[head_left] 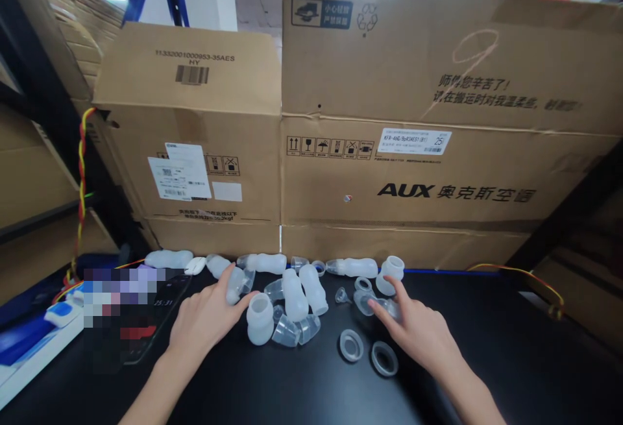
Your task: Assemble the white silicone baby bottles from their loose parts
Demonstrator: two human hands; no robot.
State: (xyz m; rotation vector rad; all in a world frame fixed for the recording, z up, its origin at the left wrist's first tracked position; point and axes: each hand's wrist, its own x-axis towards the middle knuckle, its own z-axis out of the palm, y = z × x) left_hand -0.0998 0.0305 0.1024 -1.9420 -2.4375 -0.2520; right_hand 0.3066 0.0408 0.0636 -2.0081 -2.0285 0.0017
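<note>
My left hand (pixel 207 315) has its thumb and forefinger around a small translucent bottle (pixel 236 285) with a clear cap. My right hand (pixel 418 327) grips a translucent plastic piece (pixel 387 308) whose far end is partly covered by my fingers. Near my left thumb stands a wide-necked translucent jar (pixel 260 321). Two frosted bottles (pixel 294 295) lie between my hands, with clear cups (pixel 287 331) in front of them. A small funnel-shaped piece (pixel 342 295) and flanged rings (pixel 351 345) lie left of my right hand. Beyond my right forefinger is another wide-necked jar (pixel 393 269).
Large cardboard boxes (pixel 331 198) form a wall behind the black table (pixel 302 392). More bottles (pixel 357 267) lie along the back edge. A phone (pixel 160 321), partly blurred out, lies at left beside a white-edged box (pixel 39 360). Yellow-red wires (pixel 82 185) hang by a dark post.
</note>
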